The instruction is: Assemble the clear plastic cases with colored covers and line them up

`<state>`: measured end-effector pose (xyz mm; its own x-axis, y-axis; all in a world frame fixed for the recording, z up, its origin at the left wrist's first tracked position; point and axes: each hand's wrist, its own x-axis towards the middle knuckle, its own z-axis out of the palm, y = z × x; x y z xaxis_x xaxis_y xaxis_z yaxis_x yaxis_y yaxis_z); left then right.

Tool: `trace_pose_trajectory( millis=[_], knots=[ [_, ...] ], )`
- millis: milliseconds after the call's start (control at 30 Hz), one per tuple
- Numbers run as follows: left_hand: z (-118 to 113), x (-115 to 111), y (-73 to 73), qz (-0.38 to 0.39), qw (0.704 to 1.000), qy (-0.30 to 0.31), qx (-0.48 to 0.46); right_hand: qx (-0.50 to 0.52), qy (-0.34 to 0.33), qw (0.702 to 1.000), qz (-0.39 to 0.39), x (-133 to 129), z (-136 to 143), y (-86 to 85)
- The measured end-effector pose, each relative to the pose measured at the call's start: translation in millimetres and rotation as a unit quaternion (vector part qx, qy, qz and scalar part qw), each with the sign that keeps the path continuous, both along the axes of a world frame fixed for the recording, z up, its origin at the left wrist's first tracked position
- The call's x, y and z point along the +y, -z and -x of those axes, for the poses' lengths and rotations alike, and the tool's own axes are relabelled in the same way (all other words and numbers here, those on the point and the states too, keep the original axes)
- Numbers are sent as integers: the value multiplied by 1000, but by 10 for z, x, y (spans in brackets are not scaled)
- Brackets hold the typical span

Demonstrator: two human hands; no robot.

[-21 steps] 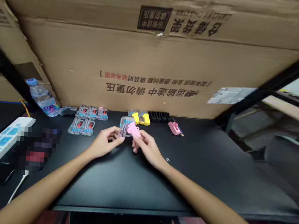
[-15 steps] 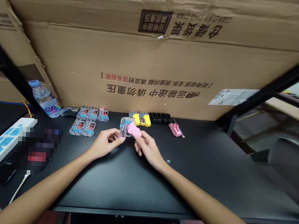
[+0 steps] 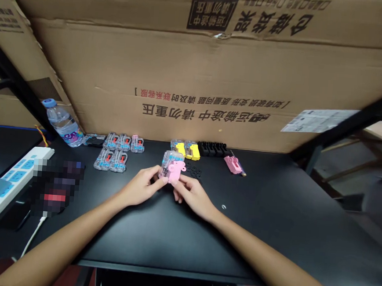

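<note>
Over the middle of the black table, my left hand (image 3: 145, 184) is closed on a clear plastic case (image 3: 168, 159) with blue and dark parts inside. My right hand (image 3: 194, 195) pinches a flat pink plastic piece (image 3: 174, 171) by its lower end. The pink piece lies against the right front of the case and hides part of it; I cannot tell whether the two are joined. Several small black rings (image 3: 193, 171) lie just beyond my right hand. Behind them stand two clear cases with yellow pieces (image 3: 194, 151).
Several clear cases with red parts (image 3: 110, 159) sit at left, near a water bottle (image 3: 63, 123). A black rack (image 3: 213, 149) and another pink part (image 3: 233, 165) are at the back right. A white power strip (image 3: 12, 182) lies far left. Cardboard (image 3: 170, 66) walls the back.
The pink piece has turned more upright and now sits against the front of the clear case. The black rings have come into view beside my right hand. My view has shifted slightly.
</note>
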<state>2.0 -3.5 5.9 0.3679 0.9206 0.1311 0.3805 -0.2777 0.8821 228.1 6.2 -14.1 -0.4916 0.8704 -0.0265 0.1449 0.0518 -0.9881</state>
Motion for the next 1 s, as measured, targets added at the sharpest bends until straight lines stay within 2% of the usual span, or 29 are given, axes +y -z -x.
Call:
trace_pose_trajectory(
  millis=[167, 233, 367, 433, 567, 633, 700, 800, 900, 1000],
  knots=[
    [74, 23, -48, 43, 997, -17, -69, 47, 81, 996, 11, 21, -26, 12],
    [72, 19, -27, 60, 996, 5, -71, 41, 68, 997, 4, 7, -13, -12],
    [-8, -28, -29, 101, 991, 71, -48, 6, -7, 1000, -1, -30, 13, -31],
    [-23, -40, -65, 117, 990, 69, -47, 2, -8, 1000, 9, -30, 4, -7],
    [45, -9, -103, 144, 988, 23, -47, 6, 23, 1000, 18, -16, -47, 72],
    [89, 15, -84, 158, 987, 0, -33, -9, 47, 998, -35, -23, -70, 92],
    [113, 24, -59, 169, 986, -17, -3, -34, 67, 989, -131, -41, -80, 89],
    [110, 4, -56, 172, 983, -32, 52, -68, 54, 962, -259, -66, -70, 60],
    [95, -28, -89, 141, 982, -38, 121, -89, 13, 952, -291, -73, -53, 37],
    [110, -30, -99, 41, 974, -53, 217, -97, -8, 954, -285, -71, -49, 30]
  ],
)
